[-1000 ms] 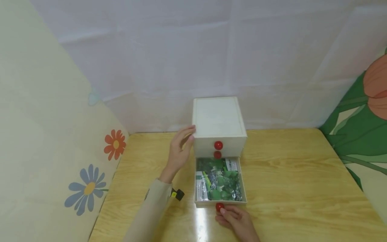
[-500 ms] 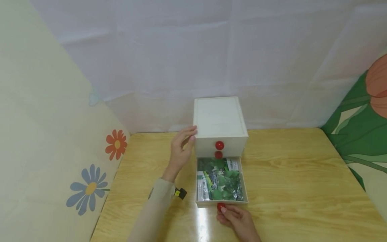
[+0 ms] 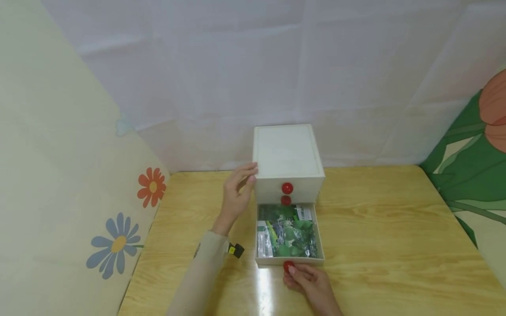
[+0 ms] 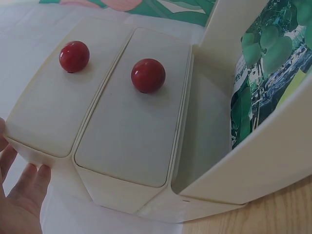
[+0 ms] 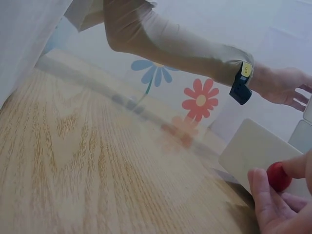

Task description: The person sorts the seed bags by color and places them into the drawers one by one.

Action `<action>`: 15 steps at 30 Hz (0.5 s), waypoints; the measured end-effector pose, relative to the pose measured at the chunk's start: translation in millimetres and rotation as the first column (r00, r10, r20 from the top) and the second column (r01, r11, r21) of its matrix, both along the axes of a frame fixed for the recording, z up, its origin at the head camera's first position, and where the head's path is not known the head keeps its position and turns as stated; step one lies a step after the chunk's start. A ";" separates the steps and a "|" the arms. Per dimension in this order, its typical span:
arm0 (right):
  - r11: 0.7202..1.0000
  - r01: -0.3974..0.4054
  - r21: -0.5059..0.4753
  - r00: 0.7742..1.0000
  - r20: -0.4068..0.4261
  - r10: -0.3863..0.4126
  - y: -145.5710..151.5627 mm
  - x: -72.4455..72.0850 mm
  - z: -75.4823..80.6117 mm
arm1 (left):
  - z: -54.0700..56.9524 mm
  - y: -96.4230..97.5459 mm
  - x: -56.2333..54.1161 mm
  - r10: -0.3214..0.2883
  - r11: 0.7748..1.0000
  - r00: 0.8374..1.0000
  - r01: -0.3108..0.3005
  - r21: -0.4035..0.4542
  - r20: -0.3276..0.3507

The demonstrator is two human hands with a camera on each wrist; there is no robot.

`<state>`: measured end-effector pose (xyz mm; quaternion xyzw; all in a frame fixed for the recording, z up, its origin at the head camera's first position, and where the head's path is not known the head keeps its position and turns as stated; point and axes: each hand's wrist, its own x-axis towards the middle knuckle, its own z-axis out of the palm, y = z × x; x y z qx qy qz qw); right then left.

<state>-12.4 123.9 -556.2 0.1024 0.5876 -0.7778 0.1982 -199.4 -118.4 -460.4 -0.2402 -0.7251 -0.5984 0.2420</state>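
A small white drawer cabinet (image 3: 287, 151) has three drawers with red knobs. Its upper two drawers are closed, while the bottom drawer (image 3: 290, 260) is pulled out toward me. Inside lie shiny packets (image 3: 290, 235) printed with green leaves or fruit. My left hand (image 3: 236, 193) rests its fingertips against the cabinet's upper left side; in the left wrist view the fingers (image 4: 34, 187) touch that side wall. Between thumb and fingers, my right hand (image 3: 312, 285) pinches the bottom drawer's red knob (image 5: 279, 176).
The cabinet stands on a wood-grain table (image 3: 395, 237), close to a white cloth backdrop (image 3: 221, 79). Flower-printed panels (image 3: 71, 145) flank the table on both sides. A black wrist camera (image 3: 236, 250) is strapped at my left sleeve.
The head view has shifted slightly. The bottom drawer's front appears very slightly nearer the cabinet, with my right hand still on its knob. My left hand keeps its place.
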 end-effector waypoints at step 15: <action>0.999 0.032 -0.001 0.999 -0.001 -0.032 -1.5 -5.5 0.2 | -1.3 0.2 -1.1 0.000 1.000 1.000 0.000 -0.005 0.002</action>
